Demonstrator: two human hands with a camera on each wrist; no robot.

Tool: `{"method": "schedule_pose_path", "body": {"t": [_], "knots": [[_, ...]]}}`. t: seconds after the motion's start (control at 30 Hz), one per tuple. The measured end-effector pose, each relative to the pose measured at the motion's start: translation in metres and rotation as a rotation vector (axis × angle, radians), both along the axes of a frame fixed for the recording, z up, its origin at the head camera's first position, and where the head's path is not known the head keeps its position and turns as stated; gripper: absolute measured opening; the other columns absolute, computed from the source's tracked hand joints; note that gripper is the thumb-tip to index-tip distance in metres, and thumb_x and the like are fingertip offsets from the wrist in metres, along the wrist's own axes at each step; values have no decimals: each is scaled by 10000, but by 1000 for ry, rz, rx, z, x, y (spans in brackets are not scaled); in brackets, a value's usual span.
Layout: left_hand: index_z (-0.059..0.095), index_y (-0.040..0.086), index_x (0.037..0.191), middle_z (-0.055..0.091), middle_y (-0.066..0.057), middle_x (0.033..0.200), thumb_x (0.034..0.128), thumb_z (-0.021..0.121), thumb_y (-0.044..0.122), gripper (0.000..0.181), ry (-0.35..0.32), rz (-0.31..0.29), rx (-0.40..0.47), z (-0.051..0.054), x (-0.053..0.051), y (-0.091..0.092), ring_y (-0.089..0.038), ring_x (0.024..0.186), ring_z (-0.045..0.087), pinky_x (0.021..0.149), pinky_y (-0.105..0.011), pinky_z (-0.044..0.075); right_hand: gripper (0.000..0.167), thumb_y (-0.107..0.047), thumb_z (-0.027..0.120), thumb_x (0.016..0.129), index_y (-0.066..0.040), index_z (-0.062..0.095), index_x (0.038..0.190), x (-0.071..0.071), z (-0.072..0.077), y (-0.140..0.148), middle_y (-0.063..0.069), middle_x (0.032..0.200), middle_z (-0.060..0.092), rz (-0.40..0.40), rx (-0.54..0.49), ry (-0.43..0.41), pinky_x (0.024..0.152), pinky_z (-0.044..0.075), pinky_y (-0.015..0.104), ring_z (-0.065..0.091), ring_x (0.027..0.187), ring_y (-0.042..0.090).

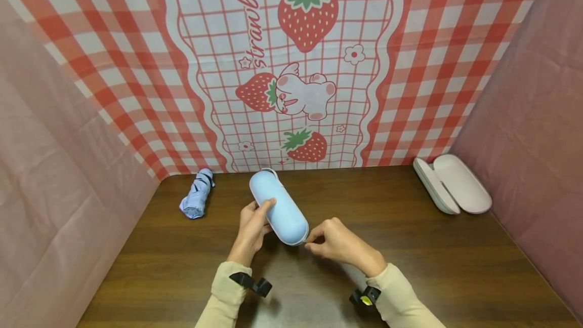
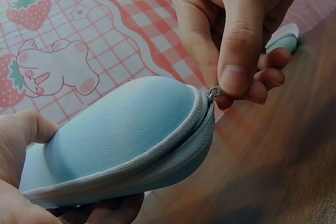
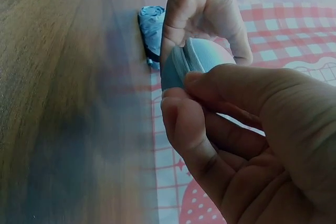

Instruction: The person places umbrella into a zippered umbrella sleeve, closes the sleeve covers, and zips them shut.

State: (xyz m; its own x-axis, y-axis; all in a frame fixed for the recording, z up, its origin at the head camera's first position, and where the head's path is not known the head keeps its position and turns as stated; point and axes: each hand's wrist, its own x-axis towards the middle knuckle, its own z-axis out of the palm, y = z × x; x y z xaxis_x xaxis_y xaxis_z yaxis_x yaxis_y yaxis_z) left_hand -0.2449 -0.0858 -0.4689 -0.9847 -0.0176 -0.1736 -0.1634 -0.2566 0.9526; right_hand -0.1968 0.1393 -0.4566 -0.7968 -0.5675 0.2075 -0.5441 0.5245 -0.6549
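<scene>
A light blue zip case (image 1: pixel 283 211), rounded at both ends with pale grey piping, is held above the table and slants down to the right. My left hand (image 1: pixel 251 228) grips its left side, thumb on top and fingers beneath. At the near right end, my right hand (image 1: pixel 339 244) pinches the small metal zipper pull (image 2: pixel 216 92) between thumb and finger. A dark line runs along the case's seam beside the pull in the left wrist view. What the case contains is hidden. In the right wrist view, my fingertips cover the pull at the end of the case (image 3: pixel 210 53).
On the left of the wooden table (image 1: pixel 364 196) lies a folded light blue umbrella (image 1: pixel 198 195) with a dark strap. A pale hard case (image 1: pixel 462 186), opened flat, lies at the back right. Strawberry-print checked cloth (image 1: pixel 291 65) hangs behind; pink cloth (image 1: pixel 519 115) covers the sides.
</scene>
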Motion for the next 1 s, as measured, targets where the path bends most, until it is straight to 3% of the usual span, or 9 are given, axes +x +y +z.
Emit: {"method": "schedule_pose_path", "body": {"t": [0.53,1.0], "knots": [[413,-107,1455,570,-319,1367,978,645,225,626,0,21,38,-3,1,3,-335,1081,684,848,-453,583,96,-36,752,899,-59,802,819,4,-1,-6,-31,591,688,-14,-33,-51,471,510,189,546,485,-84],[416,-117,1451,586,-310,1357,992,632,233,616,-7,48,62,-4,1,4,-328,1090,687,866,-459,582,99,-65,753,916,-64,804,832,4,-1,-7,-4,606,703,-10,-56,-67,479,519,190,576,490,-58]]}}
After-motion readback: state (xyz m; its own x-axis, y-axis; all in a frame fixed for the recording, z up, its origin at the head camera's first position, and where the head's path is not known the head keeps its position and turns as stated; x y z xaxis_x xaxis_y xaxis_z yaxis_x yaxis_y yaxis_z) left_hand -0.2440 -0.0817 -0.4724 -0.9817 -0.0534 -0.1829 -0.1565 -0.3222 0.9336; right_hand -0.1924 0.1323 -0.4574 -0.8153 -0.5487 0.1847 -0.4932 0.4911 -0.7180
